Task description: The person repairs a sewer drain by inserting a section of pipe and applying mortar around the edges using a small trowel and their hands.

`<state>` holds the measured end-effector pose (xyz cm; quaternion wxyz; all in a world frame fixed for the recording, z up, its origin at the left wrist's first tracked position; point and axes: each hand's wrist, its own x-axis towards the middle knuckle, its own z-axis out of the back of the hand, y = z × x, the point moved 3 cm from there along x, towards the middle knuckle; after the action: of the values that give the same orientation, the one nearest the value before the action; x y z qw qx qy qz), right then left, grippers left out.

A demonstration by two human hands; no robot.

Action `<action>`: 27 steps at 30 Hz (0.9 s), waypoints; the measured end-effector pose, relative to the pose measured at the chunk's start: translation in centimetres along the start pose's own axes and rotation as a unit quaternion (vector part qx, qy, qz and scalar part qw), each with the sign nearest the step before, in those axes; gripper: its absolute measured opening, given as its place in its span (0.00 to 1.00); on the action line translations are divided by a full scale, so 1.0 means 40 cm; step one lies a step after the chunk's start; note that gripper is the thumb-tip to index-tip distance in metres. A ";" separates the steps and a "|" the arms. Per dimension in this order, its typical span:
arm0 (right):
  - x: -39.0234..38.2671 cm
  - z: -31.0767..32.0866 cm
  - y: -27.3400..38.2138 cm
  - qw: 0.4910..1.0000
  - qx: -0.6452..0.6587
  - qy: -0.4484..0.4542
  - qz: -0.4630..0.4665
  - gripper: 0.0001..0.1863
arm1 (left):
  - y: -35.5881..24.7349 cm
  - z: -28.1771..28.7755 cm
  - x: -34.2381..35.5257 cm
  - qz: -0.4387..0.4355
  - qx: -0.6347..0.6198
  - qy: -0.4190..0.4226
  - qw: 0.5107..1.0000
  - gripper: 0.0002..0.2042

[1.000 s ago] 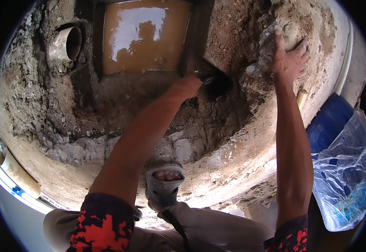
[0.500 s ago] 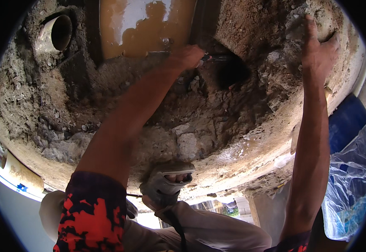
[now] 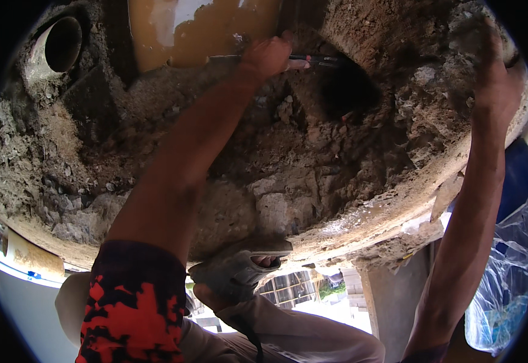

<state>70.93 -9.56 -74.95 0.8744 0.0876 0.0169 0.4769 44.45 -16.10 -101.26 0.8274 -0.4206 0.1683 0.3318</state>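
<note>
My left hand [image 3: 267, 57] is closed around a thin, dark metal rod-like tool [image 3: 327, 60], whose kind I cannot make out. One end of it points right, over a dark hole [image 3: 348, 91] in the dug earth. Its other end shows left of the fist, at the lower edge of a pool of brown water [image 3: 203, 36]. Over at the right, my right hand [image 3: 498, 88] lies against the rough dirt rim with its fingers stretched out, their tips dim and blurred. I see nothing held in it.
At the upper left an open pipe end [image 3: 41, 57] sticks out of the rubble. Below the broken earth edge is a foot in a grey shoe [image 3: 233, 269]. A blue container [image 3: 518, 175] and clear plastic wrapping [image 3: 515, 260] stand beyond my right forearm.
The view has shifted somewhat. My left hand, still gripping the tool, sits a little higher in view. My right hand has moved farther right along the rim.
</note>
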 end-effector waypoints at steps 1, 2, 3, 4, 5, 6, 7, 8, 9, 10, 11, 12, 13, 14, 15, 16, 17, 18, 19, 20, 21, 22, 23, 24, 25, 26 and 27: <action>-0.002 0.001 0.008 1.000 0.026 0.011 -0.006 0.51 | 0.008 -0.002 0.000 0.007 -0.005 -0.031 0.999 0.34; -0.010 0.004 0.017 0.998 0.052 0.022 -0.012 0.50 | 0.019 -0.010 -0.001 0.011 -0.017 -0.037 0.999 0.33; -0.038 0.026 0.062 1.000 0.006 0.022 -0.008 0.50 | 0.018 -0.007 0.004 0.013 -0.030 -0.046 0.998 0.33; -0.068 0.041 0.111 0.999 -0.037 0.024 -0.003 0.50 | 0.015 -0.005 0.006 0.015 -0.043 -0.055 0.997 0.33; -0.028 0.008 0.051 1.000 0.001 0.024 -0.009 0.51 | 0.005 -0.010 -0.001 -0.002 -0.031 -0.033 0.999 0.31; -0.007 0.011 0.009 0.999 0.030 0.018 -0.019 0.51 | -0.039 0.017 -0.015 -0.030 -0.022 -0.012 0.999 0.29; -0.024 0.011 0.017 0.998 0.026 -0.023 -0.047 0.49 | -0.066 0.038 -0.036 -0.050 -0.011 0.012 0.999 0.27; -0.050 0.003 0.028 0.995 0.021 -0.064 -0.075 0.47 | -0.100 0.054 -0.043 -0.049 -0.013 0.040 0.998 0.25; -0.055 0.000 0.050 0.991 0.016 -0.076 -0.104 0.47 | -0.128 0.083 -0.042 -0.042 -0.011 0.061 0.997 0.23; -0.058 -0.002 0.077 0.987 0.014 -0.087 -0.131 0.47 | -0.144 0.098 -0.040 -0.037 -0.010 0.082 0.996 0.21; -0.052 0.009 0.099 0.985 0.004 -0.065 -0.162 0.48 | -0.141 0.102 -0.034 -0.038 -0.020 0.097 0.994 0.19; -0.055 0.023 0.118 0.986 0.046 -0.014 -0.158 0.48 | -0.129 0.094 -0.029 -0.034 -0.031 0.113 0.993 0.18; -0.058 0.037 0.134 0.983 0.085 0.036 -0.157 0.49 | -0.122 0.092 -0.028 -0.032 -0.042 0.130 0.990 0.18; -0.071 0.064 0.155 0.971 0.174 0.111 -0.118 0.48 | -0.116 0.088 -0.025 -0.013 -0.046 0.150 0.988 0.18; -0.071 0.080 0.149 0.975 0.169 0.103 -0.103 0.48 | -0.132 0.095 -0.019 -0.004 -0.051 0.169 0.984 0.18; -0.076 0.079 0.139 0.976 0.171 0.101 -0.088 0.48 | -0.152 0.089 -0.030 0.011 -0.058 0.195 0.979 0.18; -0.067 0.033 0.101 0.992 0.084 0.024 -0.095 0.48 | -0.174 0.083 -0.050 0.000 -0.061 0.198 0.978 0.18; -0.053 0.017 0.112 0.993 0.002 -0.067 -0.093 0.48 | -0.181 0.097 -0.046 -0.011 -0.057 0.188 0.981 0.18; -0.059 0.040 0.110 0.996 -0.002 -0.050 -0.077 0.48 | -0.184 0.110 -0.043 -0.022 -0.052 0.177 0.983 0.18; -0.054 0.037 0.114 0.994 -0.002 -0.065 -0.088 0.48 | -0.180 0.122 -0.044 -0.022 -0.046 0.172 0.984 0.17; -0.058 0.031 0.112 0.992 -0.006 -0.077 -0.101 0.48 | -0.182 0.127 -0.058 -0.025 -0.043 0.172 0.984 0.17; -0.057 0.030 0.108 0.990 -0.010 -0.089 -0.114 0.48 | -0.181 0.136 -0.065 -0.028 -0.040 0.171 0.984 0.16; -0.048 0.037 0.103 0.990 -0.065 -0.098 -0.076 0.47 | -0.173 0.154 -0.048 -0.040 -0.015 0.182 0.982 0.16; -0.060 0.031 0.116 0.993 -0.052 -0.051 -0.097 0.47 | -0.151 0.121 -0.053 -0.017 -0.064 0.211 0.975 0.15; -0.065 0.031 0.143 0.993 -0.038 -0.003 -0.115 0.47 | -0.119 0.078 -0.042 0.009 -0.114 0.237 0.965 0.14; -0.050 0.083 0.139 0.989 -0.055 0.021 -0.134 0.47 | -0.164 0.065 -0.003 -0.003 -0.168 0.254 0.952 0.14; -0.053 0.045 0.103 0.994 -0.040 -0.043 -0.097 0.47 | -0.161 0.075 -0.001 -0.012 -0.187 0.336 0.923 0.13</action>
<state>66.55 -9.38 -72.58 0.9193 0.0710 -0.0309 0.3858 48.88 -16.43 -95.71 0.6324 -0.6565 0.3661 0.1871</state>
